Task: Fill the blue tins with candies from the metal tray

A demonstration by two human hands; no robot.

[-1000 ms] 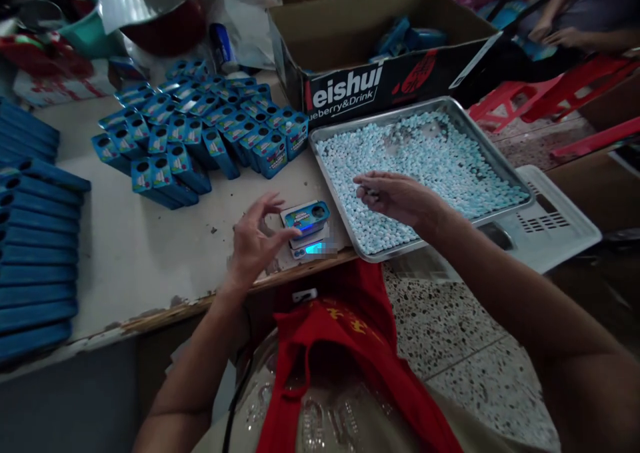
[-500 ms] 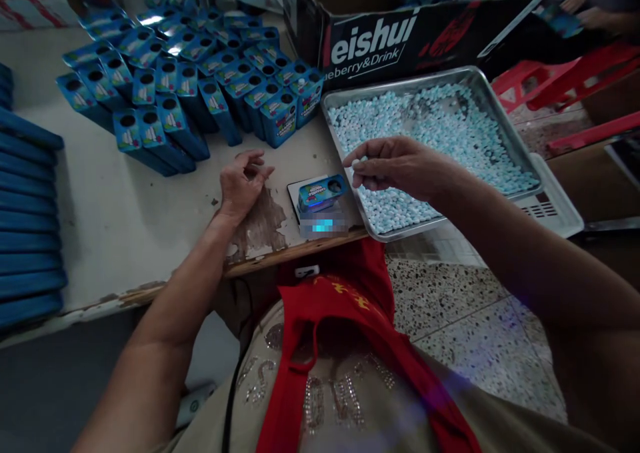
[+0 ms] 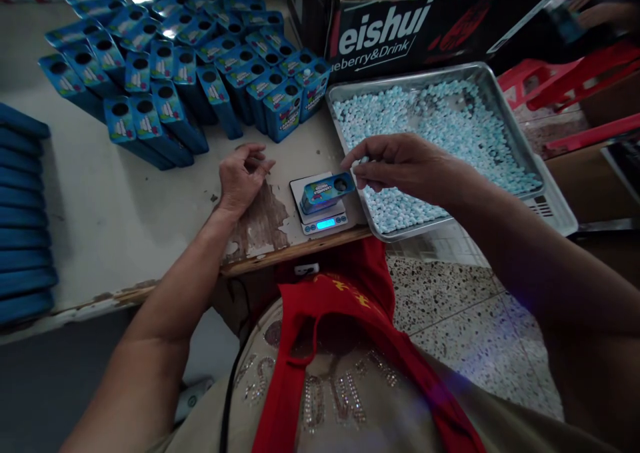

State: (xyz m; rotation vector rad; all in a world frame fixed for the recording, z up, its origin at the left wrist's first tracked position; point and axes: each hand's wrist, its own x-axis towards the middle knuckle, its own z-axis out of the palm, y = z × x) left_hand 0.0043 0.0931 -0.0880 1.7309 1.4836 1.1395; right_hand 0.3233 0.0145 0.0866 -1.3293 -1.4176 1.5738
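a worn off-white tabletop (image 3: 120,219) spreads across the left, and a black printed cardboard carton (image 3: 400,39) stands behind a shallow rectangular metal tray (image 3: 415,231). many tall glossy blue boxes (image 3: 185,66) stand crowded left of the carton. the right hand (image 3: 395,159) is over the tray's near left side, its grip narrow, thumb close to the fingers; i cannot tell whether it holds anything. the left hand (image 3: 243,176) rests on the tabletop, its grip slack and slightly parted. between them sits a flat white digital scale (image 3: 326,224); on it lies a blue printed oblong box (image 3: 325,191), its round-holed end just beside the right grip's fingertips, apart from the left. small round white and pale-blue pellets (image 3: 480,139) cover most of the tray.
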